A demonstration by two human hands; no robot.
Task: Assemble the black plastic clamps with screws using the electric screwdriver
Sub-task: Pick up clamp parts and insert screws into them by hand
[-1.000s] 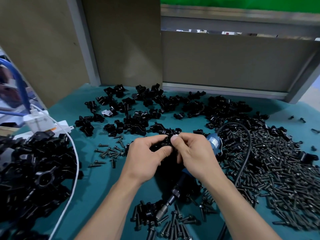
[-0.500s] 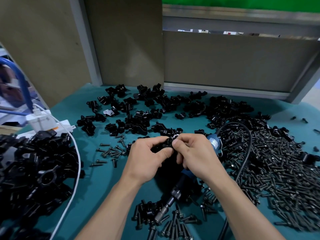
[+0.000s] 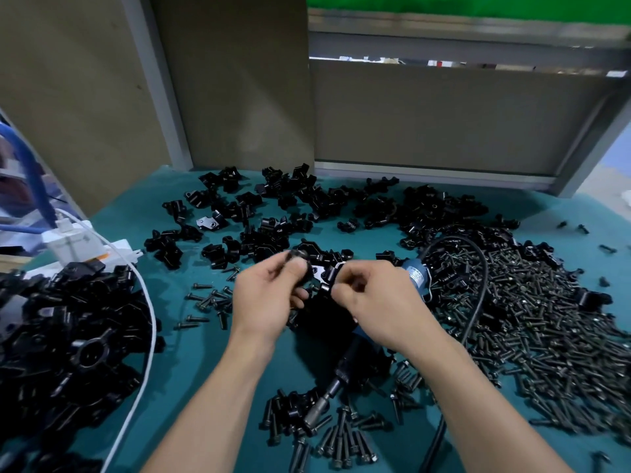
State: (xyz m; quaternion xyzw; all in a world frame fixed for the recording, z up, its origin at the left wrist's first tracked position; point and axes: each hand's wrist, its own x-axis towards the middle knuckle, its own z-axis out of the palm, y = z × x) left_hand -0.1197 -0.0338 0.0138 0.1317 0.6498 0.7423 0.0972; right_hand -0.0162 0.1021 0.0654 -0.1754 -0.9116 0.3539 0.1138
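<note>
Head, left hand point(image 3: 269, 297), right hand point(image 3: 370, 298), clamp point(image 3: 323, 273) parted

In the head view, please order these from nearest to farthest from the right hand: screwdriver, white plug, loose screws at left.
1. Screwdriver, beside and under the right hand.
2. Loose screws, left of both hands.
3. White plug, far left.

Left hand point(image 3: 269, 298) and right hand point(image 3: 375, 302) each pinch black clamp pieces point(image 3: 327, 275).
</note>
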